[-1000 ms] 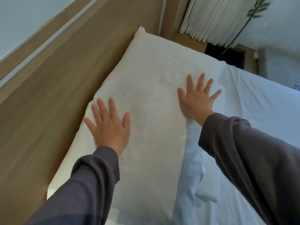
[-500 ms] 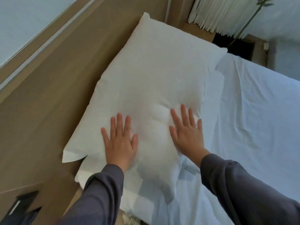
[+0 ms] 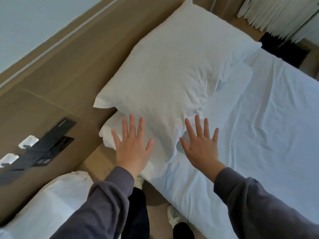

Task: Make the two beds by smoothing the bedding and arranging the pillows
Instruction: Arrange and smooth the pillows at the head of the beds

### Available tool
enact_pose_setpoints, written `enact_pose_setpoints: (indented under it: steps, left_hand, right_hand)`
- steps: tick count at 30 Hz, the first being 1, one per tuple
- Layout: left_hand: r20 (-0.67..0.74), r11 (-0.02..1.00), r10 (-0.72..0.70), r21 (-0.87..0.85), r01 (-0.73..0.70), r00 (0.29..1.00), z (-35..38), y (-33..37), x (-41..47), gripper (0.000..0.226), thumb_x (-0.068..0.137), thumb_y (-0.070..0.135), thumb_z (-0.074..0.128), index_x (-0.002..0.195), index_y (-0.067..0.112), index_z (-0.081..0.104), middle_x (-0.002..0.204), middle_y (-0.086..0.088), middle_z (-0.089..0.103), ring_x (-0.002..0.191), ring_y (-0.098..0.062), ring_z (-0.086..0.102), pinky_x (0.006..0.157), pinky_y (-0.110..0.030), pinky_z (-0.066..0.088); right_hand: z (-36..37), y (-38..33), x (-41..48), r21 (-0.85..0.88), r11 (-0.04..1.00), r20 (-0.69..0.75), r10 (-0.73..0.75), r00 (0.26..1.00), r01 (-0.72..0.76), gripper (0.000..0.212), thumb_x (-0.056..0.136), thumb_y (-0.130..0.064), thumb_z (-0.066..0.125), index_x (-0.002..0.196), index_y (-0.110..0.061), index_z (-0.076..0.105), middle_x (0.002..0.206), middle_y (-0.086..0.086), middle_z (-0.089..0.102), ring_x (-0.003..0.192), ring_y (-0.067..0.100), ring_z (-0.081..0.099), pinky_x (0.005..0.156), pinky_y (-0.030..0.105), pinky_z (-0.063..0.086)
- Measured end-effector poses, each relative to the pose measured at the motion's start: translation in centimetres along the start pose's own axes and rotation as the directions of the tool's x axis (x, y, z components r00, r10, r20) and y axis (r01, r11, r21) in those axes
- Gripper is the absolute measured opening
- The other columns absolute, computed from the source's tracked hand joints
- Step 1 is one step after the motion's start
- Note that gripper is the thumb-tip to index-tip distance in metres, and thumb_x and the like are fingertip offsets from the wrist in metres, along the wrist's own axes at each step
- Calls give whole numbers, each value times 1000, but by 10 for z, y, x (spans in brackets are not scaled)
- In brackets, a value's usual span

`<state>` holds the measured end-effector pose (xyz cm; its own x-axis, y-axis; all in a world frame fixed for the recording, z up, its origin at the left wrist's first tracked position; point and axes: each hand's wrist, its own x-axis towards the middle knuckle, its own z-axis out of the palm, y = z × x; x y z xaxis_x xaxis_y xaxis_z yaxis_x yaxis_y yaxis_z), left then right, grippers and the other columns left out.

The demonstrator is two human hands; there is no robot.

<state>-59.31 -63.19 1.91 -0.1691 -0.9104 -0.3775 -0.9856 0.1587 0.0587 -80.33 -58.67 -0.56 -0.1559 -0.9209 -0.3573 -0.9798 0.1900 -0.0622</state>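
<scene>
Fingers: spread and straight on both hands, with gaps between all of them. Neither the left fingers [image 3: 132,125] nor the right fingers [image 3: 198,125] grip anything.
Left hand [image 3: 133,149]: lower centre of frame, palm down, fingertips over the near end of the top pillow. I cannot tell whether it presses or hovers; the frame is slightly blurred.
Right hand [image 3: 202,150]: just right of the other hand, palm down, over the pillow's near corner and the sheet beside it. Contact is likewise unclear to me.
Top pillow [image 3: 172,69]: white and plump, running from frame centre to the top edge, alongside the wooden headboard [image 3: 60,75].
Lower pillow [image 3: 109,135]: under the top one, its end showing at centre left.
Sheet [image 3: 267,126]: white, lightly creased, filling the right of frame.
Second pillow [image 3: 51,195]: lower left corner, on the neighbouring bed, apart from both hands.
Curtain [image 3: 276,12]: white, pleated, upper right corner.
Black cards [image 3: 50,144]: left of frame, on the headboard panel.
</scene>
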Motion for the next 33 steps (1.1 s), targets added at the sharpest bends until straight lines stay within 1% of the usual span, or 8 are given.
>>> enact_pose_setpoints:
  steps: [4,7,14,16,20,27,31,33]
  left_hand:
    - [-43,985,-153,-89,149,987,4,4,-91,73,97,58,18,153,24,-15,161,-8,-18,148,-29,-16,114,-60,-3]
    - [-29,959,-267,-110,262,963,23,-4,-156,72,97,59,17,155,24,-8,163,-10,-8,149,-31,-6,114,-64,4]
    - [104,789,-584,-162,593,805,88,-39,-303,72,95,61,31,154,21,23,161,-11,16,148,-35,14,111,-67,12]
    - [148,712,-662,-182,678,735,107,-45,-349,72,94,60,18,154,21,24,160,-12,18,147,-36,17,110,-68,14]
    - [225,521,-793,-231,822,566,154,-49,-446,70,96,58,6,155,23,-5,162,-9,-10,149,-33,-4,114,-66,3]
    - [382,190,-875,-294,937,297,273,-19,-645,79,78,58,-18,150,24,-20,161,-7,-16,149,-31,-12,113,-65,-2]
    - [531,-60,-841,-276,959,101,358,7,-741,69,97,57,5,153,24,-17,160,-7,-21,148,-29,-16,114,-63,-2]
    - [559,-124,-826,-296,947,67,378,12,-756,69,98,56,11,153,24,-16,160,-7,-22,148,-29,-17,116,-60,-1]
  right_hand:
    - [-9,0,-61,-84,988,-28,-131,991,128,66,99,-61,18,156,-30,7,163,9,8,148,39,9,113,65,14]
    - [-7,-10,-103,-136,956,79,-249,965,258,67,95,-59,17,155,-28,19,161,12,20,146,41,19,111,68,21]
    - [26,-91,-190,-190,787,265,-535,802,587,67,96,-59,14,149,-25,39,153,14,37,138,43,35,105,68,30]
    - [42,-113,-221,-218,721,314,-586,746,658,68,95,-59,12,153,-27,29,157,13,29,143,42,28,108,67,27]
    - [74,-147,-297,-227,555,384,-704,598,800,63,99,-58,8,154,-34,-10,164,7,-9,149,34,-8,117,61,1]
    - [164,-175,-462,-235,293,482,-793,373,927,64,100,-56,15,154,-32,-11,164,5,-8,150,32,-6,117,58,5]
    - [251,-185,-545,-221,141,604,-757,249,965,65,100,-56,14,153,-32,-15,164,4,-10,150,32,-6,118,57,7]
    - [271,-192,-559,-182,140,642,-733,226,973,64,101,-56,15,152,-34,-17,163,3,-13,150,31,-10,118,57,4]
